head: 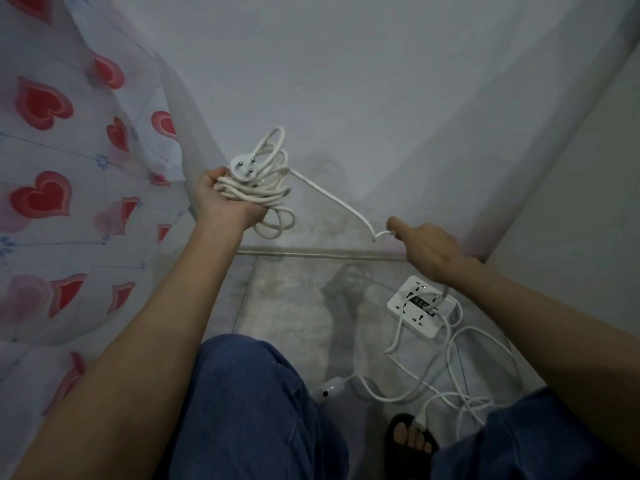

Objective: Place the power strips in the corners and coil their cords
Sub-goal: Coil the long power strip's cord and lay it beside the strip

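Power strip (420, 305) partly hidden behind right hand (427, 252), which pinches white cord (332, 199); left hand (221, 202) grips coiled bundle w/ plug (244, 167) on top

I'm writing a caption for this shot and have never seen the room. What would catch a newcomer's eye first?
First, the white cord bundle with its three-pin plug, gripped in the left hand at centre, one strand running taut to the right hand. Next, the red-heart curtain filling the left side. Then the white power strip on the grey floor at lower right, with loose cord tangled beside it.
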A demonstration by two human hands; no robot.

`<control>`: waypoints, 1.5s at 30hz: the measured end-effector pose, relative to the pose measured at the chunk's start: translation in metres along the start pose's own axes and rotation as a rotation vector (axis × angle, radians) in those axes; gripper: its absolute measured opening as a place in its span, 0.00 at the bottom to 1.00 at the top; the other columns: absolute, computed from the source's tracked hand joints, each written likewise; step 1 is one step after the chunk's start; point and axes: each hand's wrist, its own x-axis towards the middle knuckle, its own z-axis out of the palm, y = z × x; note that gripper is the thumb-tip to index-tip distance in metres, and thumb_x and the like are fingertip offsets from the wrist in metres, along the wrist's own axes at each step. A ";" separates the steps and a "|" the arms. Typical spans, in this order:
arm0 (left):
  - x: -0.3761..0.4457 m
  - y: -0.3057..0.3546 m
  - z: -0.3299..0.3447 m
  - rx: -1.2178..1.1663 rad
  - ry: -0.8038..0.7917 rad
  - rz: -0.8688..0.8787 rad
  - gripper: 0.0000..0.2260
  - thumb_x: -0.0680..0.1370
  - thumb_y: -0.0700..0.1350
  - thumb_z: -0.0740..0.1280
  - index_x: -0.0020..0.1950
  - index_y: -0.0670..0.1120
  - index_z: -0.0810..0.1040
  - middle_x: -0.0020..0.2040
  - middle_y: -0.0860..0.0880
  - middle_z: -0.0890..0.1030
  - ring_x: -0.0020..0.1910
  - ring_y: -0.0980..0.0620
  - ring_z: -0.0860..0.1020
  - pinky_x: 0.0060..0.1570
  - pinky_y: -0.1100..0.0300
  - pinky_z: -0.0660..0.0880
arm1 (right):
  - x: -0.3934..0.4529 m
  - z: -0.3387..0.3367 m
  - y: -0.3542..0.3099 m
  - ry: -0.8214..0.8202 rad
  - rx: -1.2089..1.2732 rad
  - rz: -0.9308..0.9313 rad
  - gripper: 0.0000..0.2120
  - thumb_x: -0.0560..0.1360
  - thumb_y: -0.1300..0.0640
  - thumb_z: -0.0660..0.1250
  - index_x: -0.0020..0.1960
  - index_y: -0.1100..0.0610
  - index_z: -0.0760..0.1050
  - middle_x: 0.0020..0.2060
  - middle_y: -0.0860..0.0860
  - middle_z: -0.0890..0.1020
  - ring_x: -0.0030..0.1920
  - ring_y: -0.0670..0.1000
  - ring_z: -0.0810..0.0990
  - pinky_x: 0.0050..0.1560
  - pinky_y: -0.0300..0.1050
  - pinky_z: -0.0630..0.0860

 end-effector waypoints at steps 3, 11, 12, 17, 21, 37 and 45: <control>0.001 0.000 -0.003 0.115 0.085 -0.096 0.20 0.76 0.45 0.57 0.65 0.42 0.78 0.59 0.38 0.80 0.56 0.36 0.79 0.44 0.36 0.73 | -0.003 -0.001 -0.008 0.069 -0.240 -0.004 0.14 0.77 0.64 0.56 0.61 0.54 0.67 0.55 0.58 0.77 0.51 0.63 0.79 0.42 0.50 0.69; 0.008 -0.004 0.006 0.175 0.032 -0.213 0.12 0.77 0.40 0.62 0.43 0.32 0.81 0.55 0.36 0.82 0.53 0.33 0.80 0.45 0.29 0.74 | -0.001 -0.008 -0.008 -0.075 -0.345 0.085 0.14 0.77 0.59 0.60 0.61 0.54 0.75 0.58 0.58 0.78 0.59 0.61 0.78 0.53 0.50 0.73; 0.015 -0.004 0.005 0.143 0.055 -0.182 0.10 0.76 0.39 0.62 0.44 0.34 0.81 0.54 0.37 0.82 0.53 0.33 0.80 0.44 0.29 0.74 | -0.002 -0.006 -0.011 -0.101 -0.335 0.018 0.14 0.76 0.58 0.61 0.60 0.52 0.76 0.57 0.58 0.79 0.58 0.61 0.79 0.52 0.49 0.74; 0.052 0.002 -0.019 0.052 0.163 -0.011 0.06 0.66 0.37 0.63 0.31 0.45 0.71 0.27 0.51 0.74 0.30 0.56 0.75 0.48 0.62 0.68 | -0.011 -0.015 -0.044 -0.094 -0.381 -0.372 0.11 0.77 0.49 0.60 0.57 0.46 0.75 0.55 0.52 0.81 0.53 0.60 0.80 0.42 0.46 0.69; 0.029 -0.020 -0.012 0.202 0.154 0.216 0.15 0.80 0.40 0.58 0.34 0.46 0.72 0.16 0.55 0.73 0.17 0.58 0.74 0.20 0.66 0.73 | -0.026 -0.040 -0.086 0.031 -0.407 -0.676 0.15 0.80 0.43 0.55 0.58 0.49 0.74 0.53 0.52 0.81 0.51 0.60 0.81 0.39 0.46 0.67; 0.035 -0.062 -0.029 1.646 -0.331 0.434 0.14 0.73 0.53 0.70 0.44 0.42 0.78 0.34 0.48 0.82 0.32 0.55 0.79 0.35 0.61 0.73 | -0.017 -0.105 -0.078 0.118 -0.012 -0.573 0.10 0.75 0.43 0.66 0.49 0.47 0.82 0.41 0.48 0.84 0.45 0.54 0.79 0.41 0.46 0.73; 0.000 -0.057 -0.023 1.569 -0.638 -0.107 0.39 0.73 0.70 0.61 0.45 0.30 0.76 0.35 0.35 0.76 0.32 0.42 0.75 0.37 0.54 0.74 | 0.014 -0.084 -0.009 0.010 0.217 -0.309 0.10 0.75 0.45 0.67 0.41 0.48 0.82 0.30 0.47 0.78 0.33 0.49 0.75 0.38 0.46 0.73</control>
